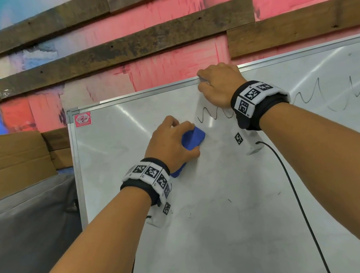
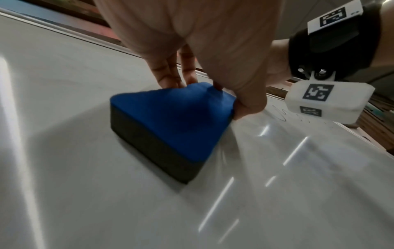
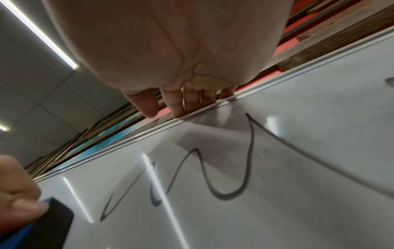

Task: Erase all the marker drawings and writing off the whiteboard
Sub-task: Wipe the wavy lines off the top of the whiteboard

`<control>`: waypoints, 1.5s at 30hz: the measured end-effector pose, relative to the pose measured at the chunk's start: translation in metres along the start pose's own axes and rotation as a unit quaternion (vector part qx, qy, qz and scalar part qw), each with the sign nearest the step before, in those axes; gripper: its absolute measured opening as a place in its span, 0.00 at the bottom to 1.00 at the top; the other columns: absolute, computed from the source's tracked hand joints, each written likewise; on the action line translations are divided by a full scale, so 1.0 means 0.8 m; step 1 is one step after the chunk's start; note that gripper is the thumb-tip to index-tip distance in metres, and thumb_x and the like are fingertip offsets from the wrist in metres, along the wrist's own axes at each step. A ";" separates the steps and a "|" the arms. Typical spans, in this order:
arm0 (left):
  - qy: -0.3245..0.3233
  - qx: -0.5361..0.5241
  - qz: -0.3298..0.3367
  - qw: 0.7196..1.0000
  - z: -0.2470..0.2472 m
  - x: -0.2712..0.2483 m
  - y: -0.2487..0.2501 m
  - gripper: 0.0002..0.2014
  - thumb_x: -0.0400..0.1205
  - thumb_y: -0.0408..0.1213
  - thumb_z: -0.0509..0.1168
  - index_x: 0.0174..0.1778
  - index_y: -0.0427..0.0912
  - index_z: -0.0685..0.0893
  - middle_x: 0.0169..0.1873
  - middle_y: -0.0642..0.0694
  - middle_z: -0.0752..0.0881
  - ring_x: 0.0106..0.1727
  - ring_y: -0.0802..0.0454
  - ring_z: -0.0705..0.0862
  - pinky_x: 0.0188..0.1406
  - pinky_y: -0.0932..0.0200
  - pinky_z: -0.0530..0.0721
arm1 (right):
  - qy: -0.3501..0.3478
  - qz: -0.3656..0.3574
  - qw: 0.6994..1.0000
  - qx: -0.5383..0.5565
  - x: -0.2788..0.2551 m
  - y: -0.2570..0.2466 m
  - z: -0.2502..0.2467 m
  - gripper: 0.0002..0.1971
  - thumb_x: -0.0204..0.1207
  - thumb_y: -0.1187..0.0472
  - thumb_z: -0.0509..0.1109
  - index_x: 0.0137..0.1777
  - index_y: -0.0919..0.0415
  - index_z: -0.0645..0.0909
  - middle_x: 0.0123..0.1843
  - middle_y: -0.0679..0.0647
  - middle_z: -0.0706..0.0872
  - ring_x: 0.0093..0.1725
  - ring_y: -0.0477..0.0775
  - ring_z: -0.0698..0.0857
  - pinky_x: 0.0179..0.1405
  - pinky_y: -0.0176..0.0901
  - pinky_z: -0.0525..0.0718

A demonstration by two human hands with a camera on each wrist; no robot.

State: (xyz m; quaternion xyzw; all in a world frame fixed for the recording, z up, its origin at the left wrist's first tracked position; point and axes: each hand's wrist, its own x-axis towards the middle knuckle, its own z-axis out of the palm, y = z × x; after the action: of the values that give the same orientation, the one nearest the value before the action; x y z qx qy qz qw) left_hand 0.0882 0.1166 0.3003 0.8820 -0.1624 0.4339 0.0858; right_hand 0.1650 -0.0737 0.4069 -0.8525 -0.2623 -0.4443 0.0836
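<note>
Two hands work at the whiteboard (image 1: 227, 198), which leans against a painted wall with wooden planks (image 1: 118, 50). The left hand (image 1: 171, 145) grips a blue eraser (image 1: 193, 139), thumb and fingers curled round its sides, with the dark felt face flat on the board in the left wrist view. The right hand (image 1: 220, 86) hooks its curled fingers (image 3: 192, 101) over the board's aluminium top frame (image 1: 146, 91), apparently steadying it.

The key relation: a black wavy marker line (image 1: 208, 115) starts just to the right of the eraser and slightly above it, then runs rightward across the board, passing behind the right wrist and on toward the right edge. The eraser's long axis lies diagonally, its upper end nearest the line's start. The left hand is nearer that start, so a rightward sweep looks like the coming stroke. Much of the line remains; the board left of the eraser shows only grey smudge.

A red sticker (image 1: 83, 119) sits in the board's upper left corner; its print is too small to read. Both wristbands carry square coded markers.
</note>
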 end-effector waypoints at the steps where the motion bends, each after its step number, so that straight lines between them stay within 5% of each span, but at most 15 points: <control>1: 0.006 0.006 -0.002 1.000 -0.002 0.003 -0.001 0.26 0.72 0.52 0.77 0.66 0.52 0.84 0.52 0.49 0.75 0.45 0.48 0.78 0.50 0.56 0.80 | 0.001 -0.001 1.000 -0.001 0.000 0.000 0.000 0.20 0.74 0.47 0.47 0.54 0.56 0.75 0.52 0.56 0.78 0.53 0.60 0.73 0.63 0.57 0.67; 7: 0.094 -0.015 -0.068 0.993 -0.005 0.031 0.003 0.27 0.74 0.53 0.76 0.69 0.51 0.83 0.51 0.47 0.75 0.46 0.48 0.77 0.50 0.58 0.76 | 0.009 -0.009 1.000 0.002 -0.002 0.001 0.000 0.27 0.74 0.47 0.47 0.64 0.59 0.77 0.61 0.60 0.82 0.61 0.64 0.76 0.66 0.57 0.66; 13: 0.016 -0.010 0.010 1.000 0.008 0.012 0.016 0.27 0.72 0.50 0.77 0.68 0.52 0.85 0.51 0.48 0.74 0.44 0.48 0.77 0.50 0.56 0.78 | 0.005 -0.007 1.000 0.001 -0.003 0.000 0.001 0.27 0.75 0.47 0.47 0.64 0.60 0.77 0.61 0.60 0.82 0.62 0.65 0.76 0.66 0.57 0.66; 17: 0.062 -0.004 -0.016 0.998 0.008 0.024 0.020 0.27 0.75 0.52 0.75 0.70 0.51 0.84 0.51 0.48 0.74 0.46 0.48 0.77 0.49 0.58 0.75 | -0.002 -0.006 1.000 0.004 -0.004 0.000 0.000 0.29 0.74 0.46 0.46 0.65 0.59 0.77 0.61 0.60 0.82 0.62 0.64 0.76 0.67 0.57 0.65; 22: 0.096 -0.029 -0.025 0.995 0.011 0.041 0.025 0.25 0.74 0.46 0.76 0.69 0.48 0.85 0.52 0.44 0.74 0.51 0.43 0.77 0.51 0.56 0.76 | 0.007 -0.005 1.000 0.003 -0.002 -0.001 -0.004 0.19 0.74 0.49 0.43 0.46 0.58 0.73 0.46 0.58 0.79 0.47 0.60 0.72 0.51 0.51 0.61; 26: 0.053 -0.039 0.020 0.998 0.009 0.037 0.018 0.28 0.71 0.42 0.78 0.70 0.51 0.86 0.59 0.44 0.76 0.57 0.42 0.75 0.59 0.55 0.74 | 0.005 -0.013 0.999 0.050 0.002 0.001 -0.012 0.20 0.74 0.50 0.44 0.37 0.62 0.72 0.34 0.56 0.76 0.39 0.64 0.76 0.41 0.49 0.64; 30: 0.016 0.006 0.050 0.999 0.000 0.040 0.015 0.27 0.73 0.45 0.77 0.70 0.53 0.85 0.60 0.46 0.77 0.57 0.43 0.76 0.61 0.51 0.77 | -0.001 -0.005 0.995 0.098 0.000 0.004 -0.018 0.20 0.80 0.51 0.47 0.32 0.61 0.70 0.32 0.58 0.76 0.36 0.64 0.75 0.37 0.50 0.68; 33: 0.050 -0.002 0.014 0.999 -0.004 0.044 0.015 0.27 0.76 0.48 0.75 0.73 0.53 0.83 0.58 0.45 0.77 0.56 0.44 0.78 0.60 0.54 0.77 | -0.006 0.010 0.991 0.130 -0.002 0.007 -0.023 0.21 0.86 0.55 0.51 0.33 0.66 0.70 0.36 0.66 0.80 0.36 0.63 0.74 0.34 0.52 0.65; 38: 0.113 -0.027 -0.071 0.991 -0.009 0.057 0.012 0.30 0.76 0.54 0.75 0.75 0.52 0.80 0.53 0.48 0.75 0.50 0.51 0.73 0.54 0.61 0.72 | -0.033 0.023 0.991 0.130 -0.006 0.005 -0.029 0.22 0.85 0.53 0.54 0.51 0.72 0.82 0.51 0.68 0.86 0.53 0.70 0.82 0.54 0.58 0.79; 42: 0.119 -0.039 -0.108 0.986 -0.020 0.065 0.009 0.31 0.75 0.60 0.74 0.73 0.52 0.80 0.57 0.47 0.75 0.52 0.52 0.69 0.56 0.60 0.69 | -0.045 -0.006 0.996 0.076 -0.009 0.003 -0.022 0.28 0.74 0.43 0.59 0.73 0.51 0.77 0.69 0.59 0.83 0.69 0.64 0.78 0.71 0.58 0.72; 45: 0.106 -0.028 -0.112 0.988 -0.027 0.071 0.001 0.28 0.77 0.59 0.73 0.71 0.52 0.82 0.58 0.44 0.78 0.52 0.53 0.71 0.55 0.62 0.67 | -0.049 -0.020 0.997 0.058 -0.015 0.002 -0.017 0.31 0.64 0.33 0.58 0.69 0.38 0.74 0.65 0.53 0.81 0.68 0.61 0.75 0.72 0.60 0.65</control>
State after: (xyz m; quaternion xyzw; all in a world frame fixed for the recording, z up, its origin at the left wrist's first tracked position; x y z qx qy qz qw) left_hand 0.1044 0.1104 0.3582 0.8409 -0.0645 0.5078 0.1756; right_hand 0.1506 -0.0842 0.4052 -0.8614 -0.3087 -0.3877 0.1109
